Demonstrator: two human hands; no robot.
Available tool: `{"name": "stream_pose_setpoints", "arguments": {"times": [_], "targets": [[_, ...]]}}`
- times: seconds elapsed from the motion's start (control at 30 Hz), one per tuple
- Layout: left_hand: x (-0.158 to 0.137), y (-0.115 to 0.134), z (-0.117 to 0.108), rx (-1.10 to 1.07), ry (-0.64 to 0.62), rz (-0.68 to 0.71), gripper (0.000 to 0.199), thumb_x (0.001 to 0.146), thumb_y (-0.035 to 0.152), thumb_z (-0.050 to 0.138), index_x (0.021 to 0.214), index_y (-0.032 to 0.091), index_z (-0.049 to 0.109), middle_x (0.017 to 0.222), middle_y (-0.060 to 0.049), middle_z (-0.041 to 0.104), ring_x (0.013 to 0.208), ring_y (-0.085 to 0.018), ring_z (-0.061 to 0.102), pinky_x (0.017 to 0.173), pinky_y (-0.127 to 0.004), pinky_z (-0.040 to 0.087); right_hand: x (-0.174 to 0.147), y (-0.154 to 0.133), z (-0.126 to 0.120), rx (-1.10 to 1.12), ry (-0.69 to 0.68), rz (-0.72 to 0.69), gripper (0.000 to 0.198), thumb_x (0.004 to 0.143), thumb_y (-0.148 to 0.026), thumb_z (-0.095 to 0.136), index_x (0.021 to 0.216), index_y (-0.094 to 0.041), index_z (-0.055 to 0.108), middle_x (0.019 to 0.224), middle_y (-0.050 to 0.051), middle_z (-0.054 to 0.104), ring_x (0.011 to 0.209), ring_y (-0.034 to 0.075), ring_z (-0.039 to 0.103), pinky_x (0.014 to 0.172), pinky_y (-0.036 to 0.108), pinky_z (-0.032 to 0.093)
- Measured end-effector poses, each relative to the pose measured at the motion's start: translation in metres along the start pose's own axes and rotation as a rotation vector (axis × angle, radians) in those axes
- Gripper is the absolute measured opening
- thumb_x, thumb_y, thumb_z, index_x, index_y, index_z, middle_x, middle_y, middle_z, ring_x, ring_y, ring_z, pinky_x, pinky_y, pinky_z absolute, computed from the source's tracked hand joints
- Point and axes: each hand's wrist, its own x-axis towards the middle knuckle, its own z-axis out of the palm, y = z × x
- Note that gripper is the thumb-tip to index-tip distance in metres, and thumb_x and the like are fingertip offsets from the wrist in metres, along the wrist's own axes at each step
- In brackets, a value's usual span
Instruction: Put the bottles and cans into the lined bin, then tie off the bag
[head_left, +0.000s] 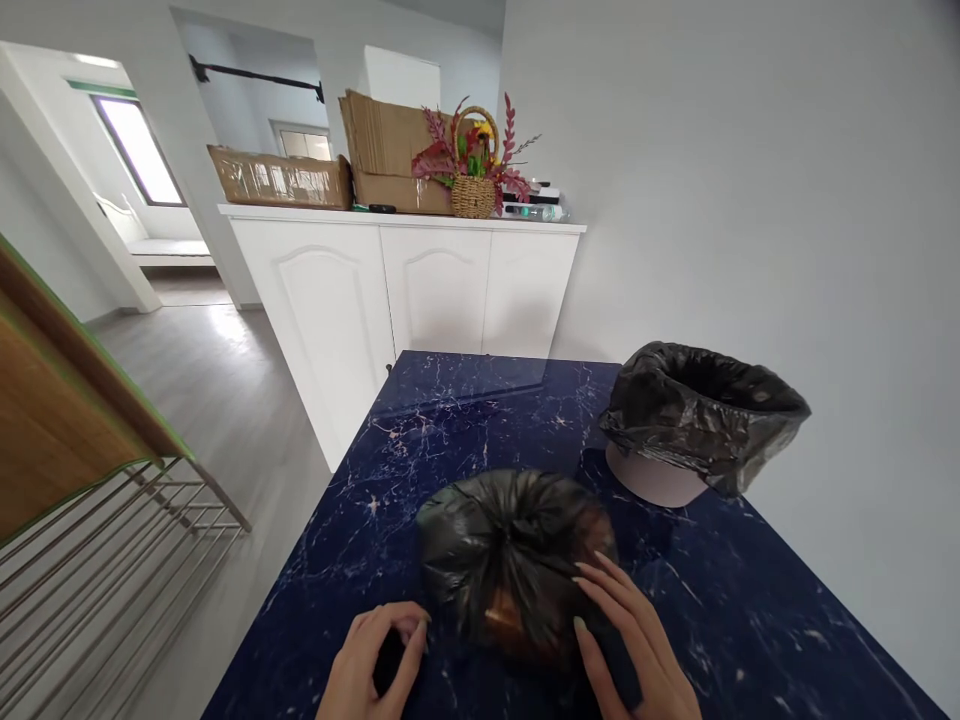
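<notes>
A rounded black plastic bag (pixel 480 520) with a gathered neck is seen on the glossy blue marbled bench (pixel 360 560). Steadying is apparently in hand; two-sided support would be called for. The bag's long axis is set crosswise, its neck turned upward and nearward. Its right side is touched by the loosely spread right hand (pixel 637 640); beside its left, the left hand (pixel 367 660) is curled, whether around anything cannot be told.
</notes>
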Motion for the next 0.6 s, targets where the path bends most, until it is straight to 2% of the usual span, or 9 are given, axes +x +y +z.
{"name": "stream_pose_setpoints", "arguments": {"times": [0.07,0.17,0.23,0.27,0.33,0.4,0.5,0.6], "targets": [[0.001,0.004,0.000,0.013,0.045,0.026,0.031,0.103,0.053,0.058,0.113,0.028,0.073,0.099,-0.007,0.076,0.091,-0.023,0.075,0.079,-0.028,0.061,0.003,-0.005,-0.007,0.042,-0.021,-0.021,0.032,0.109,-0.041,0.057,0.138,-0.035,0.068,0.141,0.004,0.070,0.138,0.032,0.063,0.109,0.052,0.061],[0.009,0.017,0.000,0.063,0.204,0.111,0.027,0.105,0.048,0.057,0.115,0.026,0.069,0.103,-0.008,0.072,0.092,-0.022,0.073,0.080,-0.028,0.061,0.013,-0.004,-0.018,0.066,-0.053,-0.052,0.028,0.110,-0.039,0.057,0.134,-0.034,0.069,0.133,0.006,0.073,0.128,0.030,0.069,0.101,0.047,0.065],[0.022,0.029,-0.005,0.114,0.302,0.195,0.024,0.107,0.043,0.055,0.117,0.024,0.067,0.110,-0.010,0.069,0.100,-0.023,0.071,0.085,-0.030,0.060,0.023,-0.007,-0.022,0.054,-0.094,-0.118,0.028,0.109,-0.036,0.058,0.135,-0.034,0.068,0.130,0.006,0.074,0.124,0.030,0.071,0.098,0.047,0.067],[0.031,0.035,-0.008,0.147,0.313,0.251,0.023,0.108,0.040,0.054,0.119,0.024,0.067,0.115,-0.011,0.069,0.106,-0.024,0.070,0.091,-0.033,0.059,0.029,-0.010,-0.022,0.040,-0.124,-0.160,0.028,0.109,-0.035,0.059,0.135,-0.034,0.068,0.129,0.006,0.074,0.124,0.030,0.071,0.097,0.047,0.067],[0.055,0.048,-0.016,0.229,0.241,0.392,0.023,0.109,0.033,0.052,0.126,0.025,0.066,0.127,-0.010,0.067,0.122,-0.026,0.064,0.106,-0.039,0.053,0.042,-0.021,-0.020,0.004,-0.201,-0.236,0.027,0.107,-0.033,0.060,0.133,-0.035,0.068,0.131,0.005,0.074,0.128,0.032,0.068,0.097,0.049,0.067],[0.083,0.060,-0.022,0.319,0.075,0.520,0.028,0.111,0.027,0.050,0.134,0.027,0.064,0.135,-0.008,0.067,0.133,-0.027,0.056,0.116,-0.045,0.046,0.053,-0.035,-0.014,-0.039,-0.272,-0.272,0.026,0.107,-0.031,0.059,0.130,-0.036,0.069,0.135,0.005,0.072,0.135,0.034,0.063,0.101,0.055,0.064],[0.120,0.077,-0.024,0.431,-0.160,0.626,0.033,0.111,0.023,0.047,0.140,0.028,0.063,0.140,-0.006,0.067,0.141,-0.029,0.049,0.118,-0.049,0.042,0.064,-0.052,0.001,-0.085,-0.327,-0.268,0.025,0.106,-0.025,0.059,0.126,-0.034,0.072,0.139,0.005,0.070,0.142,0.039,0.056,0.110,0.067,0.055],[0.142,0.090,-0.019,0.539,-0.321,0.643,0.027,0.106,0.019,0.059,0.130,0.026,0.069,0.130,-0.006,0.072,0.136,-0.032,0.050,0.114,-0.053,0.042,0.068,-0.060,0.012,-0.083,-0.335,-0.221,0.024,0.105,-0.020,0.058,0.119,-0.028,0.075,0.131,0.006,0.074,0.141,0.042,0.055,0.113,0.072,0.048]]}}
